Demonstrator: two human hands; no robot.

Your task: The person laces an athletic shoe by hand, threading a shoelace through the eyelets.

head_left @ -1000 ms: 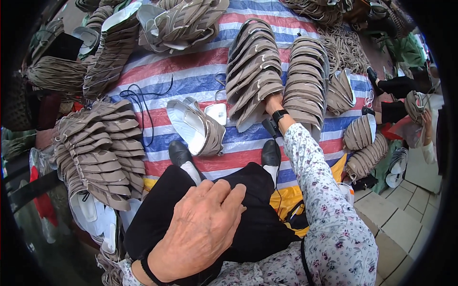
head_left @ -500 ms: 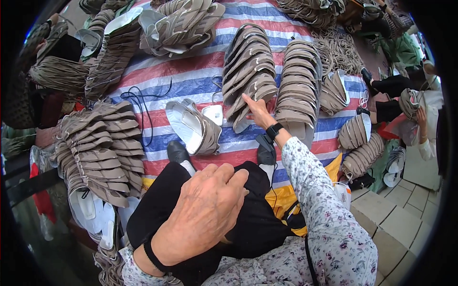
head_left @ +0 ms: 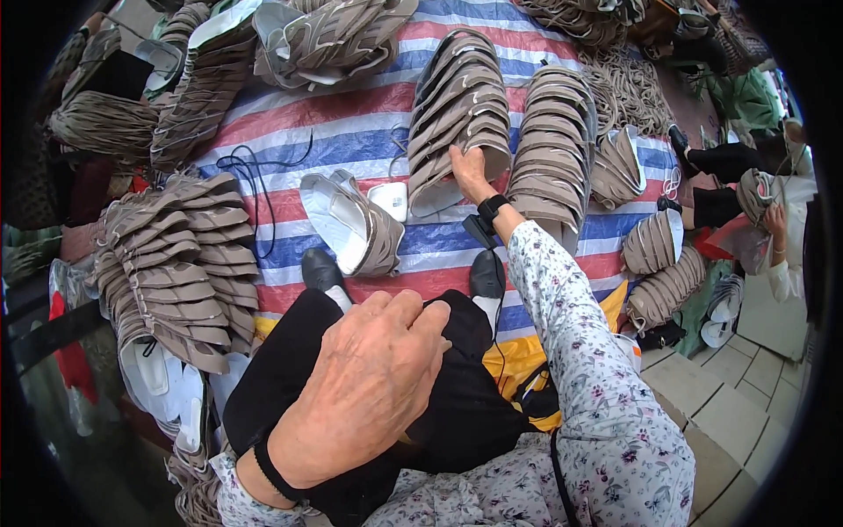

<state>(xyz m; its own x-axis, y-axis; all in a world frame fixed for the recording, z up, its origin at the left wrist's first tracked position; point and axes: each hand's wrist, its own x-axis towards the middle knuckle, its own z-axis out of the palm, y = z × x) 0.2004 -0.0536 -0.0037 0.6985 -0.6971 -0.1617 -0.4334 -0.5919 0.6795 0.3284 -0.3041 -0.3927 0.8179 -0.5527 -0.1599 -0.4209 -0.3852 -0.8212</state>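
A tall stack of grey-brown shoe uppers (head_left: 455, 105), nested one in another, lies on the striped sheet ahead of me. My right hand (head_left: 471, 172) grips the near end of this stack, its thumb side against the lowest pieces and some fingers hidden by them. Above my lap, my left hand (head_left: 373, 373) is closed with its back turned up. Its fingertips are tucked under, so anything inside it is hidden. Between the two hands and further left, a small group of uppers with a white lining (head_left: 356, 227) rests beside a white square object (head_left: 389, 201).
A second long stack of uppers (head_left: 551, 149) lies right of my right hand. At left stands a big stack (head_left: 180, 263). A black cord (head_left: 255, 171) lies on the striped sheet (head_left: 347, 132). Another person's hand (head_left: 774, 220) is at far right, near more uppers.
My right hand has shifted slightly up and left, its fingers now bent in more. The lowest upper, which hung out toward me, now sits closer in line with the stack. The left hand stays closed.
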